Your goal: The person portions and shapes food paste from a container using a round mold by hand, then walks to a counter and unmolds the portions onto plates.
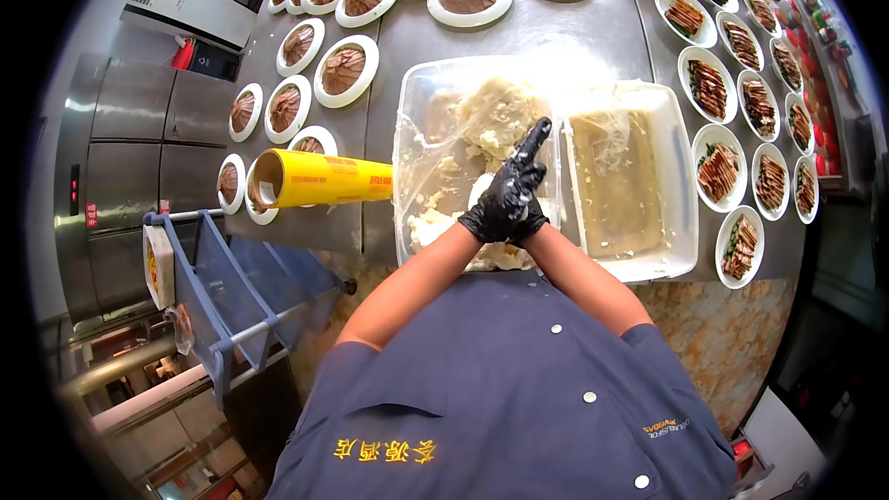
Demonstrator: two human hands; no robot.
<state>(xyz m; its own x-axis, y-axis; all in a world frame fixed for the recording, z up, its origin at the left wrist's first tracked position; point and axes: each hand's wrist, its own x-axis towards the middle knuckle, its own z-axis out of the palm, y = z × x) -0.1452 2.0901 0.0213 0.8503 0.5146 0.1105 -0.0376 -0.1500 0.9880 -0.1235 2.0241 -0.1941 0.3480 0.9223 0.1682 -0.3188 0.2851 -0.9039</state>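
Both my hands wear black gloves and meet above a clear plastic tub (405, 143). My left hand (507, 193) lies over the right, its fingers stretched away from me, with white smears on them. Of my right hand (531, 226) only a part near the wrist shows; its fingers are hidden. Whether anything sits between the palms cannot be made out. Pale, lumpy mash (500, 116) is heaped at the tub's far side, and more lies near my wrists. Clear plastic film lines the tub.
Right of the tub stands a second one (683, 222) with a little residue. A yellow roll (333, 180) lies at the left. Plates of sliced meat (344, 70) fill the back left; bowls of meat strips (719, 172) line the right. A blue cart (243, 282) stands lower left.
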